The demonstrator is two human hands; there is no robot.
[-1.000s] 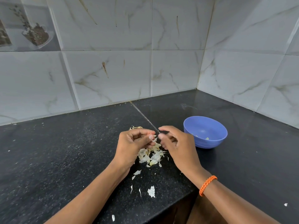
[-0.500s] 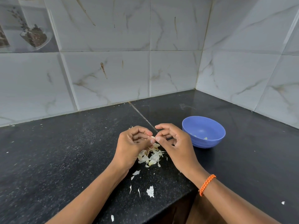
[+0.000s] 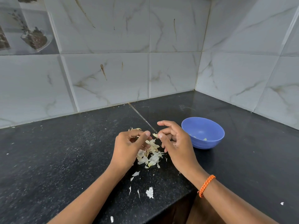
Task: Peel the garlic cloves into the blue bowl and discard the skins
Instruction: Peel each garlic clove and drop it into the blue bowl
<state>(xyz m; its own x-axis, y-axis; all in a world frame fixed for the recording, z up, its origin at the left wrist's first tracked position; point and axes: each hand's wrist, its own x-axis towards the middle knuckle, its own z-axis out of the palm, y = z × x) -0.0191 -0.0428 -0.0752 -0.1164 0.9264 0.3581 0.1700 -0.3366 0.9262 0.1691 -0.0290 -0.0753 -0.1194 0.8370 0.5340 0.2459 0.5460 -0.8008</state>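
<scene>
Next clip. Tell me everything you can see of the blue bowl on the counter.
The blue bowl is small, round and matte, probably plastic, with faint ridges round its lower outside wall. It stands upright on the black speckled counter near the tiled corner, to the right of the right hand, with its near-left rim partly behind that hand; whether they touch cannot be told. Inside lie a few small pale pieces, likely peeled garlic, too small to be sure. It is otherwise mostly empty.
</scene>
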